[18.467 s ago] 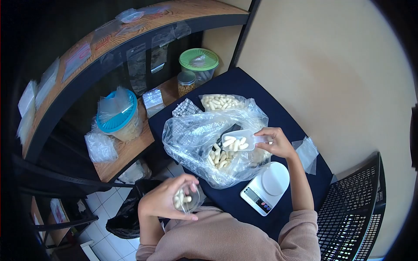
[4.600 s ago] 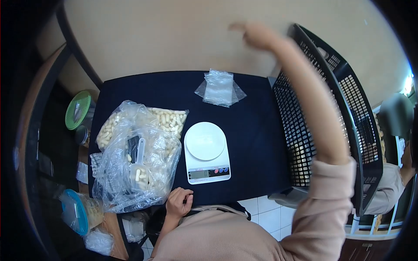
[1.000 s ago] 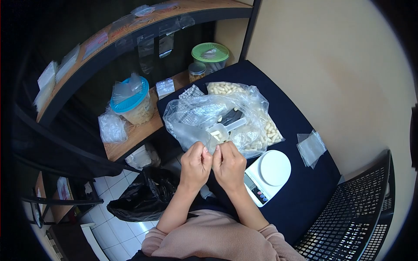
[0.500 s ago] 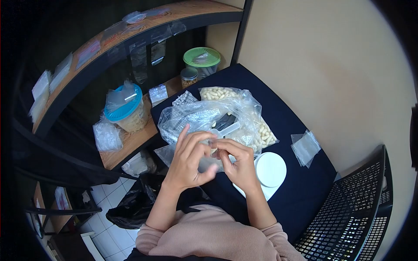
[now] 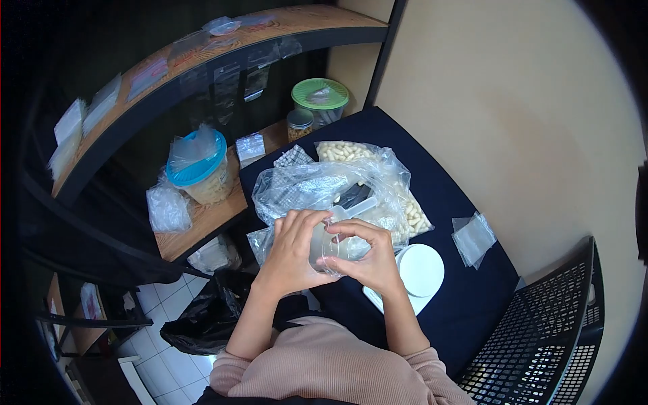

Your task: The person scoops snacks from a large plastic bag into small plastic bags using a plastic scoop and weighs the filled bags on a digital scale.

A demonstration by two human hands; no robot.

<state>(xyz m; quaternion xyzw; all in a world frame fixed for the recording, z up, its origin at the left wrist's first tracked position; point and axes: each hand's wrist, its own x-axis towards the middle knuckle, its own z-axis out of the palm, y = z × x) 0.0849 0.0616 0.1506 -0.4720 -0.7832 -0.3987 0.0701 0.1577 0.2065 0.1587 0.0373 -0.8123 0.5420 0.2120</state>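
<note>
Both hands meet over the near edge of the dark table, around a clear plastic piece (image 5: 327, 251) that looks like a cup or small bag. My left hand (image 5: 291, 251) is curved round its left side, and my right hand (image 5: 368, 251) grips its right side with thumb and fingers. Just beyond them lies a large clear bag (image 5: 297, 182) with a white scoop (image 5: 356, 208) on it. Bags of pale, finger-shaped pieces (image 5: 413, 214) stand behind and to the right. A white scale (image 5: 421, 270) is beside my right hand, its display hidden.
Small clear bags (image 5: 474, 239) lie at the table's right edge, near a black perforated crate (image 5: 547, 324). On the left, a wooden shelf (image 5: 196, 226) holds a blue-lidded tub (image 5: 202, 169), a jar (image 5: 300, 125) and a green-lidded tub (image 5: 320, 98). A black bag (image 5: 202, 317) is below.
The hands were closed together a second ago; now their fingers are spread round the clear plastic piece. Earlier, my right hand held the scoop, which now rests on the large bag.
</note>
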